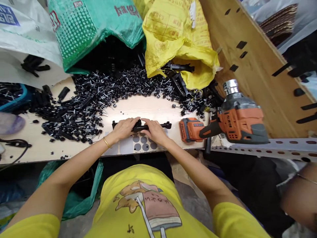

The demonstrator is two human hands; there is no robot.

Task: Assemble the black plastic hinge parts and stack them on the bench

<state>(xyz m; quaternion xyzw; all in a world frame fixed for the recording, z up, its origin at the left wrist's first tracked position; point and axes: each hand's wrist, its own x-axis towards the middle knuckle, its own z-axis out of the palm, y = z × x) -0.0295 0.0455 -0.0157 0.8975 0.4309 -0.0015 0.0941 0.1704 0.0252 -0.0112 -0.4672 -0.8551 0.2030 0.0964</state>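
Note:
A long black plastic bar-shaped part (pixel 166 125) lies crosswise near the front of the wooden bench, with both my hands on it. My left hand (pixel 125 128), a gold bangle at its wrist, grips the left half, fingers closed over the bar. On the right half, my right hand (pixel 155 131) has its thumb and fingers closed around it. Between the hands a small black piece (pixel 137 125) shows at the bar's middle; its detail is too small to tell. Beneath the hands is a grey sheet with round dark spots (pixel 145 142).
Small black parts with metal pins (pixel 119 84) lie heaped behind and left. A green sack (pixel 99 29) and a yellow sack (pixel 178 36) lean behind them. An orange cordless power tool (pixel 240 119) rests at right, before a wooden board (pixel 247 82). Another person's limb (pixel 302 195) shows lower right.

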